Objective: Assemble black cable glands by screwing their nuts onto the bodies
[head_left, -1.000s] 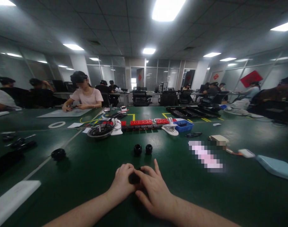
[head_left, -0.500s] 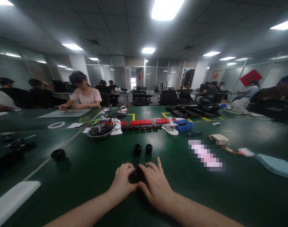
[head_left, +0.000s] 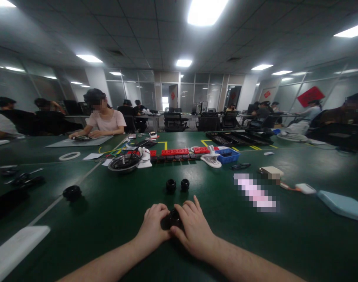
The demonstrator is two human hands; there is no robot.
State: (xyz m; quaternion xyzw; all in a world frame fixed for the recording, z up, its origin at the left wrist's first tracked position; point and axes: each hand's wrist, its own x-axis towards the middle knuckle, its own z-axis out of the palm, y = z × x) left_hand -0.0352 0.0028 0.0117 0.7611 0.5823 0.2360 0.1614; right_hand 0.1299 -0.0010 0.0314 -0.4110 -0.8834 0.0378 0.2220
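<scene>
Near the front of the green table [head_left: 123, 211], a shiny black round part with a ring-like top [head_left: 175, 217] is between my hands. My right hand [head_left: 195, 229] curls its thumb and fingers around this part, one finger sticking up. My left hand [head_left: 155, 223] is closed just left of it, around a dark area; whether that is the same part or a second piece I cannot tell. Beyond my fingers stand two similar black round parts, one on the left [head_left: 171, 186] and a smaller one on the right [head_left: 185, 185]. Another black round part [head_left: 72, 192] lies farther left.
Across the middle are a dark bowl [head_left: 123, 162], red power strips [head_left: 175, 152], a white clip [head_left: 211, 157] and a blue bin [head_left: 227, 155]. On the right lie a beige box [head_left: 271, 172] and a light-blue case [head_left: 342, 204]. A person [head_left: 104, 121] sits opposite.
The black part has turned between my hands, so its round, ring-like top now shows. My hands stay in nearly the same place. The person opposite has moved their hands.
</scene>
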